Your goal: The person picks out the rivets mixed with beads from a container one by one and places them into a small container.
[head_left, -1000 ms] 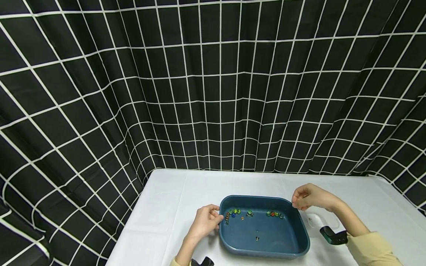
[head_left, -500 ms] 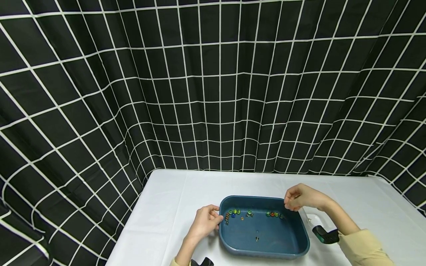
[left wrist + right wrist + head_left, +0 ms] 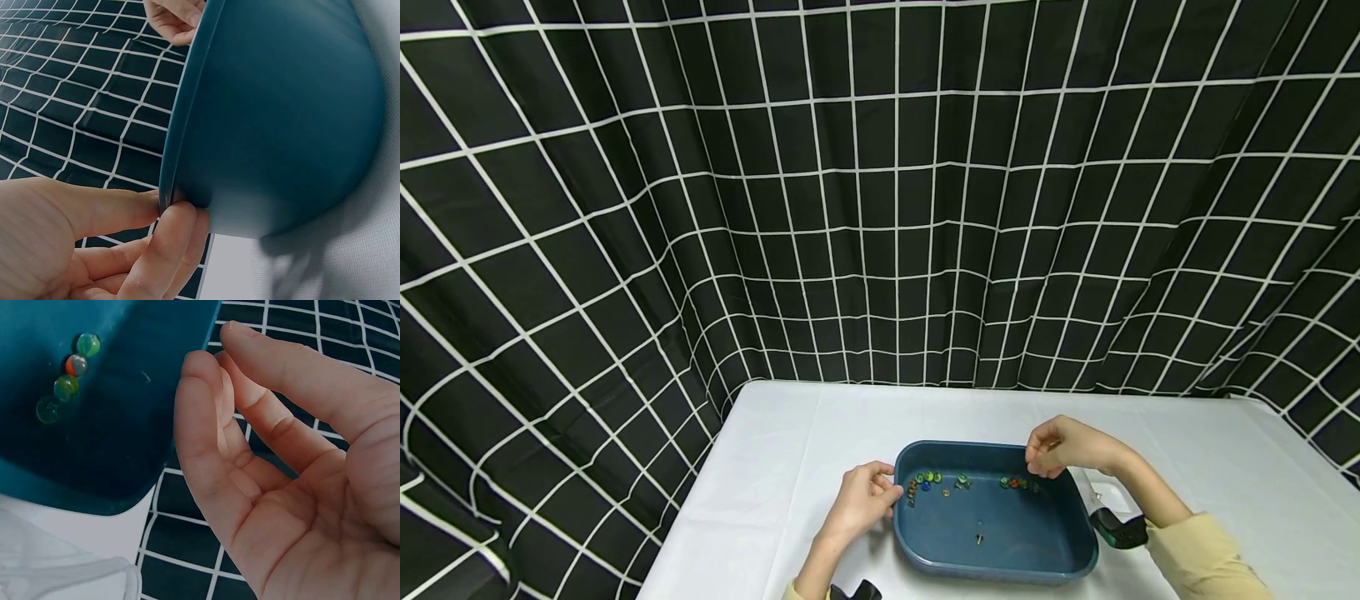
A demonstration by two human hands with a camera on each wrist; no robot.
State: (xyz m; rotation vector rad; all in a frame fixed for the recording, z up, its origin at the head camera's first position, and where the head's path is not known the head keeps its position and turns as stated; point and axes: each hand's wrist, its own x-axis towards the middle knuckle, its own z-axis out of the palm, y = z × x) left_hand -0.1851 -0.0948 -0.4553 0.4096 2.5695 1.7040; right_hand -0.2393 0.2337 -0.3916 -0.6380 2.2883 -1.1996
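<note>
A dark teal tray (image 3: pixel 1075 533) sits on the white table, and several coloured glass marbles (image 3: pixel 1017 482) lie along its far wall, with another cluster (image 3: pixel 927 481) at the far left. My left hand (image 3: pixel 889 492) pinches the tray's left rim, thumb inside and fingers outside, as the left wrist view shows: hand (image 3: pixel 166 207), tray (image 3: pixel 281 112). My right hand (image 3: pixel 1037 467) hovers over the tray's far right corner, just above the marbles. In the right wrist view this hand (image 3: pixel 212 347) has relaxed fingers and holds nothing, with the marbles (image 3: pixel 67 379) to its left.
A clear plastic container (image 3: pixel 1111 497) stands on the table just right of the tray. A tiny object (image 3: pixel 979 539) lies alone on the tray floor. A black curtain with a white grid (image 3: pixel 880 208) hangs behind and to the left of the table.
My right hand has moved left, from beyond the tray's right rim to above the marbles inside the tray. The left hand and the tray have stayed put.
</note>
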